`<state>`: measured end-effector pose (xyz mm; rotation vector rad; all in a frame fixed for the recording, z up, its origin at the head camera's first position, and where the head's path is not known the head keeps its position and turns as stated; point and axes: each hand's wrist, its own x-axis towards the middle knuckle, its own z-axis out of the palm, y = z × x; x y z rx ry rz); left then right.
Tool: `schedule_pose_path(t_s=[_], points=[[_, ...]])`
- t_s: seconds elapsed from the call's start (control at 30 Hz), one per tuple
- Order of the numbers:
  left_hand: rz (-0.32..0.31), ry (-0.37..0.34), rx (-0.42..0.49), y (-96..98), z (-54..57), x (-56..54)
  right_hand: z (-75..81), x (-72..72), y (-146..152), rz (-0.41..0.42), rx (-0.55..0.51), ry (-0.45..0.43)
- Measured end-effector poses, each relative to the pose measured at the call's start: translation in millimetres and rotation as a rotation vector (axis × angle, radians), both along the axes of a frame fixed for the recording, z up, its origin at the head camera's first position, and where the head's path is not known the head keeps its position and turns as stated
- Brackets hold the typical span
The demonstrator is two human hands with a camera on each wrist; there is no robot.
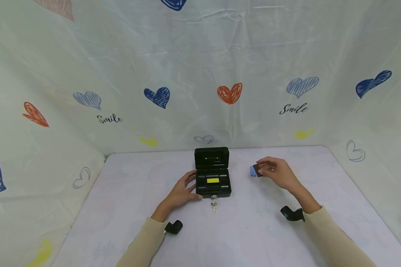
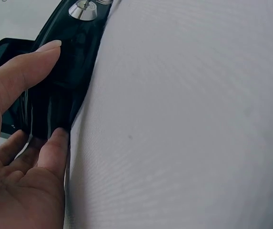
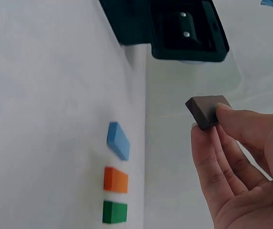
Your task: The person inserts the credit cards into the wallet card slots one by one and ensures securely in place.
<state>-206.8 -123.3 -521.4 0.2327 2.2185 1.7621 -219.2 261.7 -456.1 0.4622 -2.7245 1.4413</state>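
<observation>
My left hand (image 1: pixel 181 191) holds a black cash box (image 1: pixel 214 193) at its front left corner. The thumb lies on the front face and the fingers are against the left side. The box's lid stands raised, and a yellow block (image 1: pixel 212 180) lies in the middle of its tray. A key (image 1: pixel 214 207) hangs from the silver lock (image 2: pixel 83 10) at the front. To the right, my right hand (image 1: pixel 279 173) pinches a dark brown block (image 3: pixel 207 107) between thumb and fingertips, above the table.
On the table below the right hand lie a blue block (image 3: pixel 118 141), an orange block (image 3: pixel 116 180) and a green block (image 3: pixel 115 212) in a row. A pale cloth with printed hearts (image 1: pixel 229 93) hangs behind the table (image 1: pixel 137 181).
</observation>
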Motion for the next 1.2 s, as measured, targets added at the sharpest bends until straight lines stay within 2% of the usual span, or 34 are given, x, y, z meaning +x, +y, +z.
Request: schedule_pose_path(t_s=[0.23, 0.7, 1.2], points=[[-0.006, 0.01, 0.005, -0.4, -1.0, -1.7, -6.1, -1.7, 24.5, -0.067, 0.049, -0.011], [-0.005, -0.001, 0.011, -0.6, 0.0, -0.7, -15.1, -2.6, 66.4, -0.201, 0.069, -0.117], [-0.009, 0.005, 0.011, -1.1, -0.4, 0.2, -32.8, -12.5, 89.4, -0.305, 0.155, -0.215]])
